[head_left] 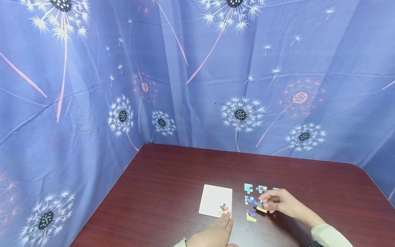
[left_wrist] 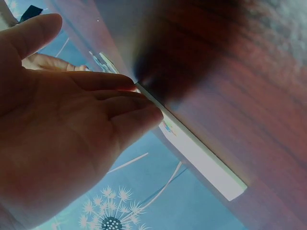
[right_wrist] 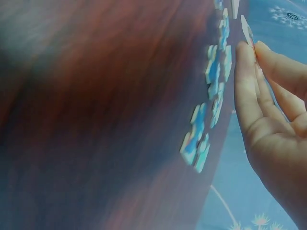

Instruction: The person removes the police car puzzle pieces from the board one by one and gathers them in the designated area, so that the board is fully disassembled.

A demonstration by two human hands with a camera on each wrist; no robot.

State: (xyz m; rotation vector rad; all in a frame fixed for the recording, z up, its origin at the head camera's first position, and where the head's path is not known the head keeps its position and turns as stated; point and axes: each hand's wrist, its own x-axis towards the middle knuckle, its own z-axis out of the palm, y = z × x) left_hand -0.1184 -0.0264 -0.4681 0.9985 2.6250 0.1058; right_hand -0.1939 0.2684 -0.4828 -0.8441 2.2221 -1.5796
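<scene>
A square white puzzle board (head_left: 214, 199) lies on the table, with one colourful jigsaw piece (head_left: 224, 208) in its near right corner. My left hand (head_left: 213, 232) reaches in from the front, its straight fingertips at the board's near edge by that piece. To the right, my right hand (head_left: 281, 203) pinches a jigsaw piece (right_wrist: 246, 31) between thumb and fingers. In the right wrist view that piece is tilted and raised beside the others. The left wrist view shows the left palm (left_wrist: 62, 129) and extended fingers against the board's edge (left_wrist: 206, 160).
Several loose jigsaw pieces lie right of the board, among them one at the back (head_left: 248, 188), another beside it (head_left: 261, 188) and a yellow-edged one nearer (head_left: 251, 215). The dark red wooden table (head_left: 160, 185) meets a blue dandelion curtain (head_left: 197, 113) behind and at left.
</scene>
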